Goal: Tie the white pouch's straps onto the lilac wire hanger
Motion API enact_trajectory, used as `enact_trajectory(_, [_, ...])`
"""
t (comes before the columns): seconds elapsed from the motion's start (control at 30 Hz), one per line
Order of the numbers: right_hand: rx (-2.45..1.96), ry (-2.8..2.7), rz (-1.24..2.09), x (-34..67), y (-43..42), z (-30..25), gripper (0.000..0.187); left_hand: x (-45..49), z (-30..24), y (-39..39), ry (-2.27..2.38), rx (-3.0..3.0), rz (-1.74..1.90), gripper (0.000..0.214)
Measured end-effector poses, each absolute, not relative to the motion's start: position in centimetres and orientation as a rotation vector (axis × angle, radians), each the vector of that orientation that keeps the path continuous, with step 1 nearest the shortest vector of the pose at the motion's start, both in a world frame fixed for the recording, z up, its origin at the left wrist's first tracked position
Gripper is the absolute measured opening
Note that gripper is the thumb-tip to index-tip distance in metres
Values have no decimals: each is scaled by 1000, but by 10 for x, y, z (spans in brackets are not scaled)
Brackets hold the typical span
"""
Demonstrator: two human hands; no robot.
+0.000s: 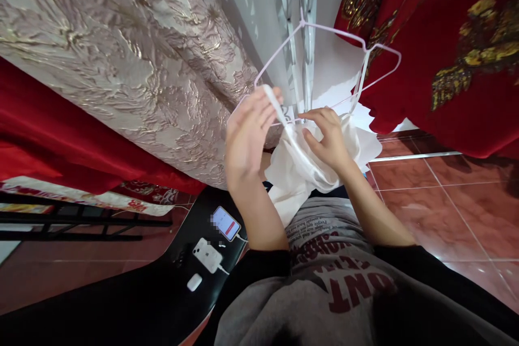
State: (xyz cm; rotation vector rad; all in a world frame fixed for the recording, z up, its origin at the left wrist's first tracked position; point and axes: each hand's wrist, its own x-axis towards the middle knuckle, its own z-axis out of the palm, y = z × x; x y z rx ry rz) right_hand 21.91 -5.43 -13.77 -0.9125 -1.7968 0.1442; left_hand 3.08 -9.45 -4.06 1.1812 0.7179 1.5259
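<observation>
Left hand (pixel 248 135) blurred at near strap (pixel 274 104), can't tell if clasped, right hand (pixel 327 138) thumb and fingers parted; white strappy garment (pixel 298 159) hangs between grips, seemingly kept up by far strap (pixel 362 77) on lilac hanger (pixel 332 31).

White strapped cloth garment (pixel 288 170), centre, hangs from pink triangular wire hanger (pixel 302 23); curved black bench (pixel 138 294) lies lower left.

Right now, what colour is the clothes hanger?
The clothes hanger is pale pinkish purple, showing best in the head view.
</observation>
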Motion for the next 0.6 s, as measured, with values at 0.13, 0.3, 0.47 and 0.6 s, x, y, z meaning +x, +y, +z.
enact_trajectory(0.13, [-889, -1823, 160, 222, -53, -139, 34, -9, -50, -90, 689, 1029, 1849, 36])
enact_trajectory(0.3, [-893, -1816, 166, 215, -54, -142, 36, -31, -96, -75, 840, 625, 2186, 21])
enact_trajectory(0.47, [-863, -1866, 173, 199, -65, -137, 45, 13, -115, -66, 832, 858, 1835, 25])
enact_trajectory(0.6, [-824, -1785, 218, 216, -66, -132, 37, 43, -111, -69, 749, 948, 1756, 17])
